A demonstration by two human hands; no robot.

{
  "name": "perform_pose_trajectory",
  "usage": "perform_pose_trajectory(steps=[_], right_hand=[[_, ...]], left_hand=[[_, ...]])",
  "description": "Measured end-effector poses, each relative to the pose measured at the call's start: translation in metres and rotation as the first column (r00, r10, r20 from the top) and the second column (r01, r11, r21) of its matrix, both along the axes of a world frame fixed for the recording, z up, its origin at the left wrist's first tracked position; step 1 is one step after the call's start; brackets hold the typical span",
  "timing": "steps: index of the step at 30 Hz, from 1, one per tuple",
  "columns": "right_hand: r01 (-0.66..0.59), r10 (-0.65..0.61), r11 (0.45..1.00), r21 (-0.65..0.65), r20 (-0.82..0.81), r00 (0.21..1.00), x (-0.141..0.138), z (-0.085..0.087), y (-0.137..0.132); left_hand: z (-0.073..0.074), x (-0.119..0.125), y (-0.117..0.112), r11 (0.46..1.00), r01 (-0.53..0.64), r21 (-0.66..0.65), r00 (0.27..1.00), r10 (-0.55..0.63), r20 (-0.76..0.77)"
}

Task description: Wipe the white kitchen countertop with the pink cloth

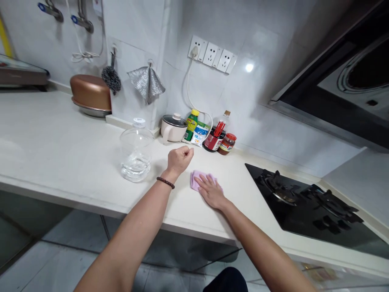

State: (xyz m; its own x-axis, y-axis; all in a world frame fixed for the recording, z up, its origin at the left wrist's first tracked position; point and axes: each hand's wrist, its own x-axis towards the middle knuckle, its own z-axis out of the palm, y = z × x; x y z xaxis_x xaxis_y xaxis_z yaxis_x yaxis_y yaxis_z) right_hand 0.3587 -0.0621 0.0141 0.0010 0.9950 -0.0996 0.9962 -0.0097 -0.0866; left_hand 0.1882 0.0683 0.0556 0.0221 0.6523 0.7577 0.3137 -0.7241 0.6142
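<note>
My right hand (210, 190) lies flat, fingers stretched out, pressing a small pink cloth (197, 177) onto the white countertop (60, 154). My left hand (180, 159) hovers just left of the cloth, curled into a loose fist with nothing visible in it; a dark bead bracelet circles its wrist. A clear glass jar (135, 150) with a white lid and a little water stands to the left of that hand.
Against the back wall stand a small white electric pot (173, 127), several bottles and sauce jars (212, 136). A black gas hob (306, 200) fills the right. A copper pan (91, 94) sits far left, a hanging grey cloth (147, 83) beside it.
</note>
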Motion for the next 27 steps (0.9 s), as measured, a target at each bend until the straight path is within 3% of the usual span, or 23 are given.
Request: perform_pose_trajectory(steps=[3, 6, 9, 13, 19, 27], right_hand=[[-0.123, 0.122, 0.992, -0.034, -0.042, 0.992, -0.052, 0.007, 0.037], [-0.243, 0.240, 0.969, -0.039, -0.065, 0.969, -0.095, 0.009, 0.050], [-0.327, 0.326, 0.945, -0.008, -0.075, 0.942, -0.120, 0.010, 0.042], [-0.380, 0.382, 0.924, 0.037, -0.119, 0.917, -0.123, 0.010, 0.008], [-0.369, 0.366, 0.929, 0.028, -0.217, 0.905, -0.077, 0.013, -0.068], [-0.007, 0.008, 1.000, 0.007, -0.150, 0.989, 0.072, 0.006, -0.176]], left_hand=[[0.003, -0.006, 0.003, 0.998, -0.043, -0.041, 0.999, 0.043, 0.002], [0.005, -0.012, 0.008, 0.994, -0.088, -0.072, 0.996, 0.089, 0.004], [0.004, -0.015, 0.012, 0.989, -0.120, -0.089, 0.993, 0.120, -0.004], [0.001, -0.018, 0.016, 0.991, -0.119, -0.067, 0.993, 0.120, 0.009], [-0.005, -0.019, 0.020, 0.989, -0.135, -0.053, 0.991, 0.134, -0.012], [-0.010, -0.015, 0.018, 0.993, -0.100, -0.070, 0.995, 0.098, -0.022]])
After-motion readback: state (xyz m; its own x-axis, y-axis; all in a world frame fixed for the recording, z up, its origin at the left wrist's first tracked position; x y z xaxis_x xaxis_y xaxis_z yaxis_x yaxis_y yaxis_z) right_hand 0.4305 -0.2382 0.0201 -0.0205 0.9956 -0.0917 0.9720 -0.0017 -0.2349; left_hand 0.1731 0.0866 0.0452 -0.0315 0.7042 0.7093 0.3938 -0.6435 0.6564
